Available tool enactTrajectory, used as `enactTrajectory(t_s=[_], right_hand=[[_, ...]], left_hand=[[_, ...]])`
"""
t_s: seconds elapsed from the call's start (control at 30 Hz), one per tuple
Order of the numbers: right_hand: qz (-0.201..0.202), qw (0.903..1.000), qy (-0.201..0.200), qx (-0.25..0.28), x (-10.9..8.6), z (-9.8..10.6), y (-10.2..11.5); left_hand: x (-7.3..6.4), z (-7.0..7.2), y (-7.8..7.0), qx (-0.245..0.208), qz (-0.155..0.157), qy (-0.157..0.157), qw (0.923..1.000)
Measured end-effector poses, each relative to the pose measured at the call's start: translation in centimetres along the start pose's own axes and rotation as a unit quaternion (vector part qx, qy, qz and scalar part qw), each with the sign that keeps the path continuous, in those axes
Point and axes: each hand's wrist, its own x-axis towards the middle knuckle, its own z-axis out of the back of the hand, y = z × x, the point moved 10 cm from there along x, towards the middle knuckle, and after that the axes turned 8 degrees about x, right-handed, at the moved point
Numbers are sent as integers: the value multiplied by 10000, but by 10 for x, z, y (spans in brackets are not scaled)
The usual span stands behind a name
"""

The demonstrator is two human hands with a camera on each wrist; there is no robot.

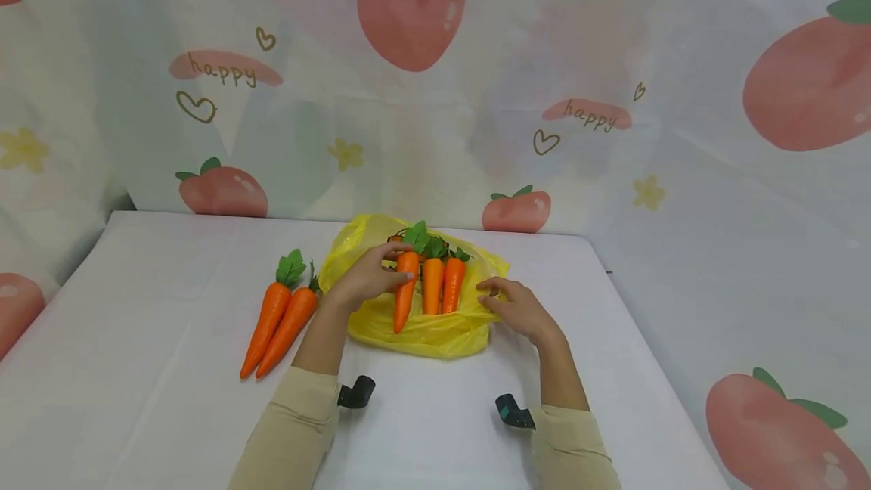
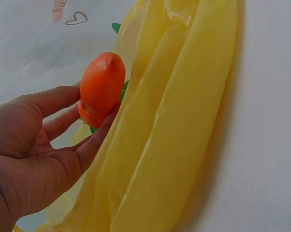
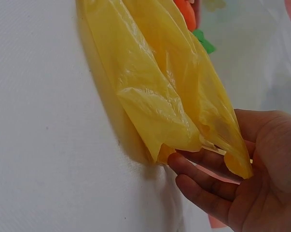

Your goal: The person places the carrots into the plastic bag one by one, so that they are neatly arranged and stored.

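In the head view, my left hand point(image 1: 367, 278) holds an orange carrot point(image 1: 404, 305) with green leaves between thumb and fingers, over the mouth of a yellow plastic bag point(image 1: 442, 342). The left wrist view shows this carrot point(image 2: 103, 87) tip-on, pinched beside the bag's folds point(image 2: 159, 135). Two more carrots, one in the middle point(image 1: 432, 286) and one to its right point(image 1: 454, 284), lie in the bag, their tips hidden behind its front edge. At the bag's right side my right hand point(image 1: 524, 312) grips the rim, with yellow film point(image 3: 237, 159) between thumb and fingers in the right wrist view.
Two carrots, an outer one point(image 1: 264, 331) and an inner one point(image 1: 291, 327), lie side by side on the white table point(image 1: 170, 369), left of my left forearm. A printed curtain point(image 1: 435, 134) hangs behind the table. Black wrist cameras stick out from both sleeves.
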Motion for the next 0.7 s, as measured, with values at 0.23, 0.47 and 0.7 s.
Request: enactTrajectory(t_s=[0.23,0.47,0.7], right_hand=[[-5,10000,-17,-32,0,0,0],[15,9999,-31,-94,0,1,-2],[-24,9999,-41,-149,0,0,-1]], left_hand=[[9,0,8,92,54,-88,9999],[16,-3,14,172,226,-76,9996],[24,-6,14,282,75,-130,9995]])
